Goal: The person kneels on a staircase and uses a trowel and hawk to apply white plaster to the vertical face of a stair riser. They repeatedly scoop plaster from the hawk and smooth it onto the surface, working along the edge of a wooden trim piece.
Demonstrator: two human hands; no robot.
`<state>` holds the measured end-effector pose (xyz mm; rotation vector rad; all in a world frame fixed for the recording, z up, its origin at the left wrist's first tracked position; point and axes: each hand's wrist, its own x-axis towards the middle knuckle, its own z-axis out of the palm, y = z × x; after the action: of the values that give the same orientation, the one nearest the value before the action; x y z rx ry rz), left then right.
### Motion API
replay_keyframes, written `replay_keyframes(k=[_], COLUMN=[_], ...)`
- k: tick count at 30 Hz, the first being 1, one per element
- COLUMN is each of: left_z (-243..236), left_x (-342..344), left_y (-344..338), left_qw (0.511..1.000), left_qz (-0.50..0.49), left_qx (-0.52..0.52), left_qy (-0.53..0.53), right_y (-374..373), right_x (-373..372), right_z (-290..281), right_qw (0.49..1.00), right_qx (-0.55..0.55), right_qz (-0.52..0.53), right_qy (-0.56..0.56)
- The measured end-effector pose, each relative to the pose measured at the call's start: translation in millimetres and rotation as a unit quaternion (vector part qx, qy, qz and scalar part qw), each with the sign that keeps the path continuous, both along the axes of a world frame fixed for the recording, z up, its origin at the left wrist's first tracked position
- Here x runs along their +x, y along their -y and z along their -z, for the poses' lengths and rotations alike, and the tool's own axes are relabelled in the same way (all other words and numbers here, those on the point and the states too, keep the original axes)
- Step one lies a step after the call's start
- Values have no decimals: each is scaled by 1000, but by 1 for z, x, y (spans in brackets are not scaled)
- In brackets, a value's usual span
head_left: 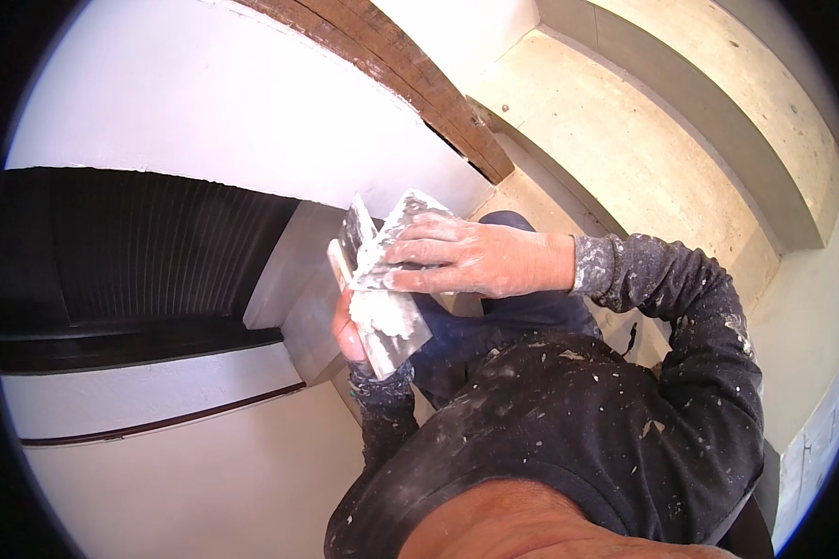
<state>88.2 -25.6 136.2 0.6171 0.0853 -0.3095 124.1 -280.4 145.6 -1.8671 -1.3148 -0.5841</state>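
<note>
Right hand [471, 256] clamped on a putty knife [403, 233] scrapes plaster [387, 317] onto the left hand [347, 334]-gripped trowel [391, 331]; a flat blade works best.

White wall [205, 102] close ahead; open steps [643, 140] right; beam [410, 74] overhead.

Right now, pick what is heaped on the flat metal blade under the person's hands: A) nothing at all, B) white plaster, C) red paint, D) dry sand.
B: a wet white lump of plaster sits on the metal blade, which the left hand holds, and the right hand is smeared white too.
</note>
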Motion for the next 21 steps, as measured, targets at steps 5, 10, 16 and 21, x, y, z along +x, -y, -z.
replay_keyframes(k=[5, 10, 16, 21], left_z=[20, 37, 45, 56], left_x=[12, -5, -6, -14], left_y=[-31, -90, -97, -92], left_qw=[964, 994, 971, 942], left_qz=[144, -50, -177, -289], left_qx=[-222, 36, 158, 167], left_qy=[24, 93, -30, -23], right_y=[42, 87, 109, 94], right_x=[17, 81, 161, 180], right_z=[39, 55, 34, 15], right_qw=[993, 926, 739, 749], right_qx=[-100, -6, -5, 45], right_qz=[54, 167, 181, 118], right_qy=[29, -339, -649, -650])
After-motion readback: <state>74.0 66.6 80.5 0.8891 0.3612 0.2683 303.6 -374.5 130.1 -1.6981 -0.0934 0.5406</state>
